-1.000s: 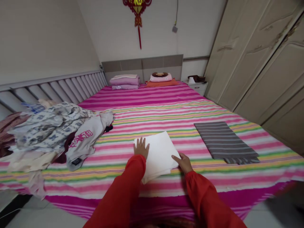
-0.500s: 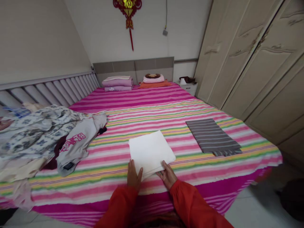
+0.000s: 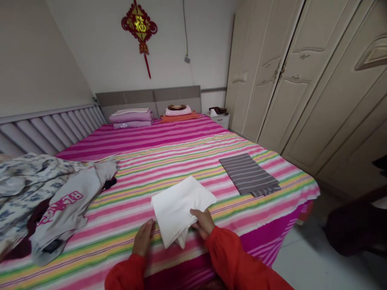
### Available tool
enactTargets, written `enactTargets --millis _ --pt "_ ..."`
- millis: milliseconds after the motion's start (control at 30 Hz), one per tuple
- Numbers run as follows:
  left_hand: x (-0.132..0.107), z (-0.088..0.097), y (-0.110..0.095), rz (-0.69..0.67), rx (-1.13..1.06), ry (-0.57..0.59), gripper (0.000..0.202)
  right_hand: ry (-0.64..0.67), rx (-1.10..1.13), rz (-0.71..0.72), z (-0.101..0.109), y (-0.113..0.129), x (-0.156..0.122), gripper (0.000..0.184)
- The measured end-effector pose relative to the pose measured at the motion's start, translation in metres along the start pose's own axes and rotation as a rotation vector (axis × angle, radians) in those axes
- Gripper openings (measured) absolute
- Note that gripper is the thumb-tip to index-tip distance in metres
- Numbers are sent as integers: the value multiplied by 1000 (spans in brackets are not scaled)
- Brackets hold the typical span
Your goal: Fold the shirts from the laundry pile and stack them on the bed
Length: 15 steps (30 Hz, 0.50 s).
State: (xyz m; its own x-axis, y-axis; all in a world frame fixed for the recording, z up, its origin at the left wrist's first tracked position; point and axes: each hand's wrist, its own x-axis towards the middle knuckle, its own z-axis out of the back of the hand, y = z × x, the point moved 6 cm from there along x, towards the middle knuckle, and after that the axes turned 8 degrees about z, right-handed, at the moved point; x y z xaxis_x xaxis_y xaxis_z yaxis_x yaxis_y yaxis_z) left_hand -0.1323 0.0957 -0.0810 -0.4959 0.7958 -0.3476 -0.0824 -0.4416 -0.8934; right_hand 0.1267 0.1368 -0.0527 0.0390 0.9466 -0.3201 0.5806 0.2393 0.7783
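Note:
A white folded cloth (image 3: 178,205), probably a garment, lies in front of me on the striped bedspread (image 3: 121,213). Its near edge is lifted and hangs in loose folds. My right hand (image 3: 203,222) grips that near right edge, thumb on top and fingers underneath. Just left of the cloth, my left hand (image 3: 143,238) rests with its fingers stretched out, holding nothing. Farther right lies a flat, folded grey striped garment (image 3: 249,174).
A heap of clothes fills the bed's left side, with a floral piece (image 3: 33,173) and a grey garment with pink lettering (image 3: 69,201). Folded bedding (image 3: 131,117) sits by the headboard (image 3: 139,98). A wardrobe (image 3: 272,80) stands along the right.
My right hand has taken hold of the white cloth's near edge and raised it. My left hand has moved off the cloth to the left. The view has swung right.

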Motion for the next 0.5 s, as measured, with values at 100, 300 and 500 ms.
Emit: enactTargets --millis 100,300,500 --pt "15 1 -17 -136 84 -108 35 27 4 -37 17 43 -19 38" --pt "40 -54 -61 -361 422 -275 36 -48 -29 -25 51 122 -49 27" --pt "25 -81 -74 -463 628 -567 41 -127 -95 123 65 199 -24 24"
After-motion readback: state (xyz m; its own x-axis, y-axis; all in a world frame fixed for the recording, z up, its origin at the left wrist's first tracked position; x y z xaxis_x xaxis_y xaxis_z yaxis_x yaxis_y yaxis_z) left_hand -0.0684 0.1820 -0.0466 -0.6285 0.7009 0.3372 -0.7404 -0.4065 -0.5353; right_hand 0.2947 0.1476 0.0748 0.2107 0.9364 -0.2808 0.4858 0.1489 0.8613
